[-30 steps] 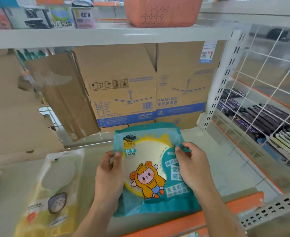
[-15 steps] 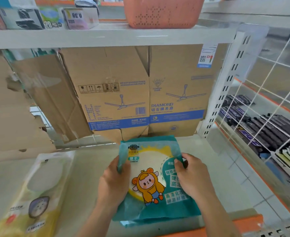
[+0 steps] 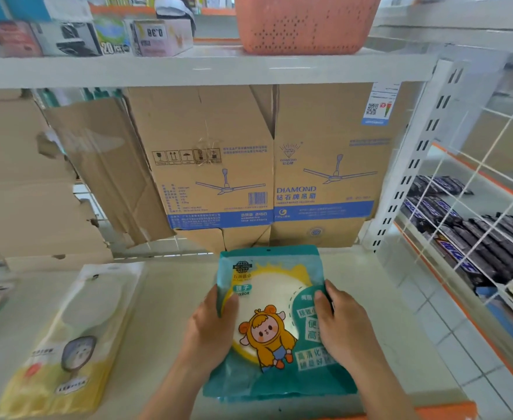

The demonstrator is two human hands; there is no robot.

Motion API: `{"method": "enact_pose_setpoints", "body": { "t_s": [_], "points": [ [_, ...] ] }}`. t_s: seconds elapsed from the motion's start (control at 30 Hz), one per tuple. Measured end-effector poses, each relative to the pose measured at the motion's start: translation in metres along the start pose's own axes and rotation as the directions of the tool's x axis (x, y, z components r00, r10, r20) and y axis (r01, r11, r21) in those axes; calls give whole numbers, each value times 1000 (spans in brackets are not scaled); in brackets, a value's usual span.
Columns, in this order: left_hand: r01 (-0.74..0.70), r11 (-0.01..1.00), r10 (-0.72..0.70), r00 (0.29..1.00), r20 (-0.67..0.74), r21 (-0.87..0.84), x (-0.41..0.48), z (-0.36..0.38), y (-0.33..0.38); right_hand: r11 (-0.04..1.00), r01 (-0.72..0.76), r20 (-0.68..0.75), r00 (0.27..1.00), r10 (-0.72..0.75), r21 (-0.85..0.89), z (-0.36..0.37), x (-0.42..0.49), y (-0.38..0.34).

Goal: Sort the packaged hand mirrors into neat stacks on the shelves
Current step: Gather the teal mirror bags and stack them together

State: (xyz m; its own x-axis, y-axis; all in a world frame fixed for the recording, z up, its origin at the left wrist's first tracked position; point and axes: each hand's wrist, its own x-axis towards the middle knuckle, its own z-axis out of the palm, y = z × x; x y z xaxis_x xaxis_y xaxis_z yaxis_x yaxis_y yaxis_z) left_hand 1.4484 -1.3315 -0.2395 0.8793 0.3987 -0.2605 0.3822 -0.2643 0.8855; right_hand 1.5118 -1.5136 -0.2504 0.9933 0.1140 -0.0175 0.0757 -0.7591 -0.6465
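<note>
Teal mirror pack (image 3: 275, 322) held between left hand (image 3: 210, 331) and right hand (image 3: 341, 325).

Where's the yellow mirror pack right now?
Head view, lower left: the yellow pack lies flat on the shelf, left of the teal pack and apart from it, in front of the torn cardboard.

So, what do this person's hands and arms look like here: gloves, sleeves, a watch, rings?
Two bare hands, no gloves. The left hand and the right hand show no rings, and neither wrist carries a watch or band. The left forearm and the right forearm are uncovered down to the frame's bottom edge; no sleeve shows.
</note>
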Motion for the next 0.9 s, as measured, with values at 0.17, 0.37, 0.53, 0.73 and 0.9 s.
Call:
{"method": "enact_pose_setpoints", "body": {
  "t_s": [0.17,0.37,0.53,0.73,0.9],
  "points": [
    [-1,1000,1,1000,15,5,0,0,0,1000,20,0,1000,-20,14,4,0,7],
    [-25,999,25,1000,-9,31,-1,0,-8,992,60,-8,998,-61,-109,2,2,6],
    [-37,997,36,999,11,75,-14,0,-15,983,56,-24,998,-61,-177,5,3,8],
    [-22,985,20,1000,13,170,-14,-1,-14,982,30,-23,999,-35,-186,5,1,6],
    [-31,972,31,1000,7,235,-14,-1,-12,979,19,0,1000,-19,-204,-1,-3,-1]
  ]
}}
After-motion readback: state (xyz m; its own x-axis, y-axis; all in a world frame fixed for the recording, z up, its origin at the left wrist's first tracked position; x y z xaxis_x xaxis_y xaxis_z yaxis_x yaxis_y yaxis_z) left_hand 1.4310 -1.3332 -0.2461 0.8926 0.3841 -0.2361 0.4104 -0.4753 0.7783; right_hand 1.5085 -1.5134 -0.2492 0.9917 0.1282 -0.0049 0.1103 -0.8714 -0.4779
